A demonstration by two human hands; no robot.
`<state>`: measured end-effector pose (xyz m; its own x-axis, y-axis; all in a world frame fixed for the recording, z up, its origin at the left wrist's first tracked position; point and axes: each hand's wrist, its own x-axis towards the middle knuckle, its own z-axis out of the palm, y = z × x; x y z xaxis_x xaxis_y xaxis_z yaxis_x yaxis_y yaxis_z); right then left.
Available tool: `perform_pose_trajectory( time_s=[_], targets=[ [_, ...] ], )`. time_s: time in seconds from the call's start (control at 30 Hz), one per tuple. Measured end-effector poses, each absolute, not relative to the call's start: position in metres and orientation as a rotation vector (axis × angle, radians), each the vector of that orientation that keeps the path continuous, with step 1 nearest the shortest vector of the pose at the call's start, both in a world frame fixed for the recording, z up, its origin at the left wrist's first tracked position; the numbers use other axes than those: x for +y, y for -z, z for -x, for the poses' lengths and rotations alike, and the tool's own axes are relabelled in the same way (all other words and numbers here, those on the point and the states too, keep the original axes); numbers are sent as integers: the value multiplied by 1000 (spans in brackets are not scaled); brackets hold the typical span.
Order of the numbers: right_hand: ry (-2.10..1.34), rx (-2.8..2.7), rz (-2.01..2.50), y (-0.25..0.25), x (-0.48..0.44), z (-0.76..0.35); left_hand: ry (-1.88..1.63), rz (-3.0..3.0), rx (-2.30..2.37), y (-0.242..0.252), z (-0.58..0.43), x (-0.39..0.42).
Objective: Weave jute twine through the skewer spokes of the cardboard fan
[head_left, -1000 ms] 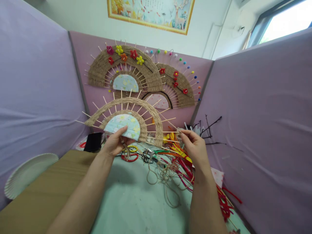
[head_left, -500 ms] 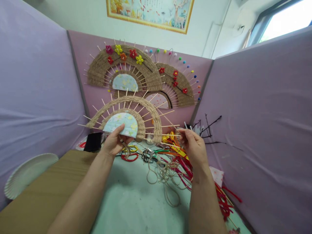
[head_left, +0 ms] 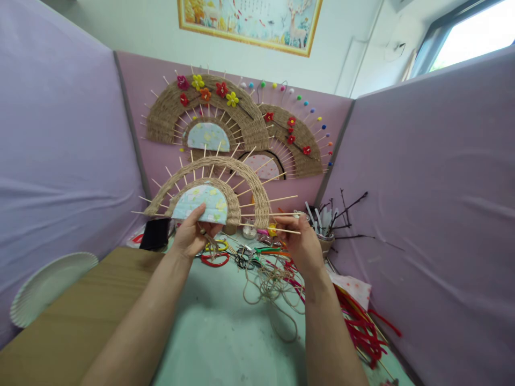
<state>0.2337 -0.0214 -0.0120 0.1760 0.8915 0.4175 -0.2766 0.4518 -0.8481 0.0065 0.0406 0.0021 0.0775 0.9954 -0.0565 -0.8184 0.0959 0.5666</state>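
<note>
My left hand point(head_left: 193, 233) is closed on a half-round woven fan point(head_left: 261, 203), its thumb on the pale blue flowered fabric centre point(head_left: 197, 203). Thin wooden sticks radiate from that centre through an inner and an outer band of jute weaving. At the fan's right end, my right hand point(head_left: 300, 238) has its fingers around the tips of the lowest sticks, closed on the jute twine; the strand in its grip is mostly hidden. Loose twine point(head_left: 273, 284) lies tangled on the table below.
Two finished-looking woven fans point(head_left: 205, 102) with felt flowers stand against the pink back panel. Red-handled scissors point(head_left: 215, 260), green-handled pliers point(head_left: 267, 250) and red pipe cleaners point(head_left: 368, 332) lie on the green table point(head_left: 225, 332). A pot of twigs point(head_left: 328, 241) stands right; a brown board point(head_left: 80, 305) lies left.
My right hand has moved left and slightly down, from pulling the twine out beside the fan to the ends of its lowest sticks. The fan has tilted slightly; my left hand keeps its hold.
</note>
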Motion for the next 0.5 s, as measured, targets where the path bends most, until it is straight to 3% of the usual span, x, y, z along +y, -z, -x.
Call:
perform_pose_trajectory(
  time_s=[0.3, 0.5],
  targets=[
    [-916, -1049, 778, 17, -19, -240, -1445, -475, 528, -3, -4, 40],
    [-675, -1226, 959, 20, -19, -244, -1467, -534, 539, -4, -4, 40]
  ],
)
